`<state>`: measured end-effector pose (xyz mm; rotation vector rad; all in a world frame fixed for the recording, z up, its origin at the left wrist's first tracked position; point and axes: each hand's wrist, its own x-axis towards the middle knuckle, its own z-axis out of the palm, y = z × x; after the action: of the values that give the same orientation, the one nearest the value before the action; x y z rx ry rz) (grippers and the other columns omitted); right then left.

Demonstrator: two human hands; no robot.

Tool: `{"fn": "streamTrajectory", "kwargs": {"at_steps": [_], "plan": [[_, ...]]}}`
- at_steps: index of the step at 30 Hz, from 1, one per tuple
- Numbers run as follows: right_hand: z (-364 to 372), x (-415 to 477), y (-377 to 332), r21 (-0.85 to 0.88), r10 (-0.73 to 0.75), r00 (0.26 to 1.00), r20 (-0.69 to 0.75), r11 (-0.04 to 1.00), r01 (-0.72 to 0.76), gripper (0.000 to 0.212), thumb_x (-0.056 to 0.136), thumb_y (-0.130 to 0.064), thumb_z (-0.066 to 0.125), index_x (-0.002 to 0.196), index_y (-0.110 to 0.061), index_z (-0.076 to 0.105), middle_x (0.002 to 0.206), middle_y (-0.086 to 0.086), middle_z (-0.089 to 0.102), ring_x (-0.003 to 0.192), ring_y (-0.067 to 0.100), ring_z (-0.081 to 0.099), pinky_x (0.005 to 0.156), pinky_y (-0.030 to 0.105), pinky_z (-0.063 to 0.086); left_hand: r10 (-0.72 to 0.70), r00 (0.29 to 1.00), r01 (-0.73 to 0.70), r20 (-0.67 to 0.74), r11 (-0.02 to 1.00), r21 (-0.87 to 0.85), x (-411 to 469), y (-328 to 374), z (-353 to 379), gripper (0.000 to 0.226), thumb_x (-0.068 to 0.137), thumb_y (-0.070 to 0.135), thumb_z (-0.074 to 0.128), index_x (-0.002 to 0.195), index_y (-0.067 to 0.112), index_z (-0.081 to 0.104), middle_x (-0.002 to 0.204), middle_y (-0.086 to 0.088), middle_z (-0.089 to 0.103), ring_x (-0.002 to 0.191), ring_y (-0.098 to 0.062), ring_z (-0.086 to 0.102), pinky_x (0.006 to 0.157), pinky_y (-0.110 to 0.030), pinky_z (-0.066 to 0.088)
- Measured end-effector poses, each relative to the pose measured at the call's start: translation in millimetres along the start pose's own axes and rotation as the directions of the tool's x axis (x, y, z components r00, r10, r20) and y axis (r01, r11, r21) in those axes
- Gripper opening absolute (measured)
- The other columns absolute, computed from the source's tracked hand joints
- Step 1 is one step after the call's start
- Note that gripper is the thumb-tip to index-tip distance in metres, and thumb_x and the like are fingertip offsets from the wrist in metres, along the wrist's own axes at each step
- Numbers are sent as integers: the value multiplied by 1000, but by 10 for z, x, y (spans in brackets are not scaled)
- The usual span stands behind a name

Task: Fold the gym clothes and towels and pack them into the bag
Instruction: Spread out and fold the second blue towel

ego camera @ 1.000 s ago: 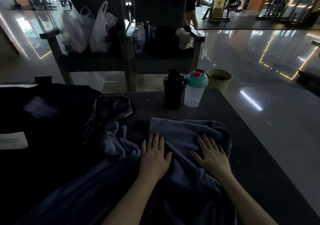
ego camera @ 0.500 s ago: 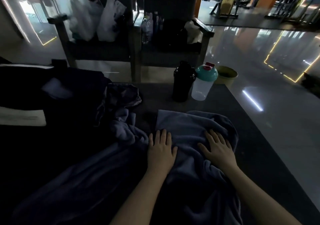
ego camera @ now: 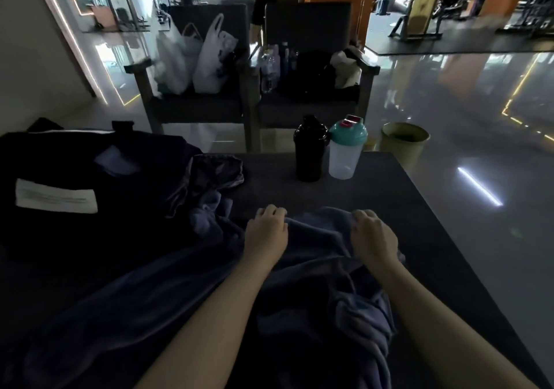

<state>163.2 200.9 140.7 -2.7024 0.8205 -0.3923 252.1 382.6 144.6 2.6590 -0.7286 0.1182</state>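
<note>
on the tabletop [ego camera: 389,191], left hand [ego camera: 265,234] and right hand [ego camera: 373,237] grip the towel [ego camera: 317,247] edge; folding apparently in hand; next needs an even pull.

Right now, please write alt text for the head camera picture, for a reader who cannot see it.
Two bare hands, the left hand and the right hand, grip the far edge of a blue-grey towel on a dark table. A dark bag lies at the left; a black bottle and a clear shaker stand beyond the towel.
</note>
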Motion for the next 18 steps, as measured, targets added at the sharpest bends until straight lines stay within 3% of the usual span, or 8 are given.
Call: {"fn": "streamTrajectory", "kwargs": {"at_steps": [3, 6, 9, 12, 14, 16, 18], "plan": [[149, 170, 70, -58, 67, 984, 165, 997, -59, 49, 98, -24, 42, 146, -18, 29, 147, 10, 34, 106, 32, 59, 65, 30, 37, -6, 997, 6, 77, 1000, -4, 242, -37, 121, 42, 102, 34, 33, 141, 21, 39, 140, 0, 47, 128, -21, 40, 103, -38, 29], [249, 223, 74, -96, 54, 993, 108, 994, -43, 30, 97, -22, 42, 124, -11, 50, 126, 14, 49, 95, 31, 60, 60, 30, 36, -43, 995, 31, 91, 992, 124, 353, -41, 193, 38, 102, 36, 30, 118, 17, 59, 114, -4, 64, 106, -24, 55, 93, -38, 34], [264, 260, 67, -17, 29, 1000, -1, 999, -29, 18, 93, -10, 43, 99, -4, 59, 105, 13, 59, 82, 29, 59, 56, 29, 32, -27, 991, -1, 134, 980, 200, 406, -44, 207, 25, 98, 28, 44, 97, 13, 63, 101, -3, 64, 94, -23, 59, 86, -36, 39], [184, 318, 58, 90, 42, 991, -127, 995, -31, 12, 91, -6, 46, 95, -2, 57, 101, 12, 58, 72, 22, 50, 53, 28, 29, -22, 980, -10, 200, 987, 161, 456, -23, 221, 21, 96, 24, 49, 106, 11, 63, 110, -6, 58, 96, -23, 57, 79, -33, 46], [133, 359, 42, 157, 38, 972, -232, 988, -1, 12, 90, -5, 49, 98, -2, 56, 111, 14, 55, 74, 24, 51, 54, 28, 31, 9, 960, -59, 281, 984, 169, 503, 8, 260, 32, 98, 27, 44, 121, 11, 57, 129, -9, 50, 112, -26, 52, 90, -36, 43], [102, 357, 23, 168, 32, 961, -273, 986, 15, 25, 88, -4, 51, 113, -5, 54, 132, 14, 43, 94, 32, 55, 59, 32, 40, 9, 912, -85, 410, 982, 167, 531, 36, 308, 49, 100, 32, 36, 145, 14, 34, 155, -8, 22, 139, -27, 26, 112, -41, 24], [103, 306, 46, 4, -50, 958, -284, 999, 53, 46, 84, -7, 58, 130, -11, 49, 144, 16, 34, 111, 37, 49, 71, 42, 49, 1, 925, -74, 380, 982, 176, 507, 71, 356, 57, 101, 38, 31, 152, 17, 14, 160, -3, 3, 147, -23, 5, 119, -43, 4]]}}
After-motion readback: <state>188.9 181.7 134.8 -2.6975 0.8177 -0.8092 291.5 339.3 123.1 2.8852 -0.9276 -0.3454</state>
